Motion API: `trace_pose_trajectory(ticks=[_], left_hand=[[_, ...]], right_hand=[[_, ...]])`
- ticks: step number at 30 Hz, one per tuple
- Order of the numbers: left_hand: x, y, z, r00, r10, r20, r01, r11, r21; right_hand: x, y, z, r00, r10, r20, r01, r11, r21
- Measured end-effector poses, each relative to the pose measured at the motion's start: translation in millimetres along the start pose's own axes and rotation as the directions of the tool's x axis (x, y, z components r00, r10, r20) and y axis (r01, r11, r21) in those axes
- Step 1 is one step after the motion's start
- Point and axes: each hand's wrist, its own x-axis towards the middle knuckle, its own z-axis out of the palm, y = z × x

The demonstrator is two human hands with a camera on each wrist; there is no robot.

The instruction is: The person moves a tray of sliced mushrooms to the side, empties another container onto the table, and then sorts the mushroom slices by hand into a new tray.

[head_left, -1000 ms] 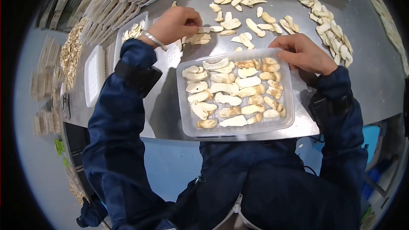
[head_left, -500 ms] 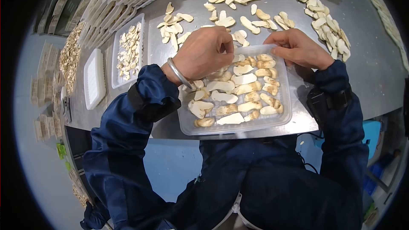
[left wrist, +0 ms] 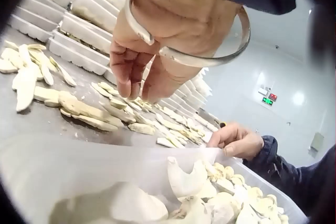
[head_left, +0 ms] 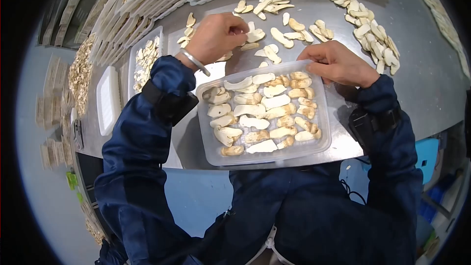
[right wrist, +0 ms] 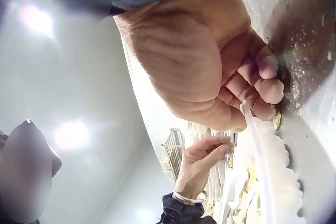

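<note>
Left hand (head_left: 214, 36) back out of the tray (head_left: 321, 143) and over the loose slices (head_left: 254, 36) on the steel table (head_left: 422, 83), having been above the tray half a second ago.
Largest first: the thin clear tray, nearly full of mushroom slices, sits at the table's near edge and looks light and flexy, best held by its rim, where the right hand (head_left: 338, 64) pinches the far corner. The dry-looking slices seem light and brittle; left fingertips (left wrist: 126, 88) hang curled just above them, grasping nothing I can see.

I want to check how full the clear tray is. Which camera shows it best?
The head view: the whole clear tray lies in sight, slices in rows. The left wrist view shows only its near wall and some slices; the right wrist view only its rim, edge-on.
</note>
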Motion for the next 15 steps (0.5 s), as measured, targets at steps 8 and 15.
trace_pose_trajectory(ticks=[8,15], left_hand=[[8,3,1,0.999,-0.008,0.048,0.005,0.998,0.065],[8,1,5,1.000,0.029,0.005,-0.029,0.996,0.084]], right_hand=[[-2,-22,8,1.000,0.003,-0.018,-0.005,0.997,-0.081],[-1,-22,7,1.000,0.030,0.004,-0.029,0.994,-0.101]])
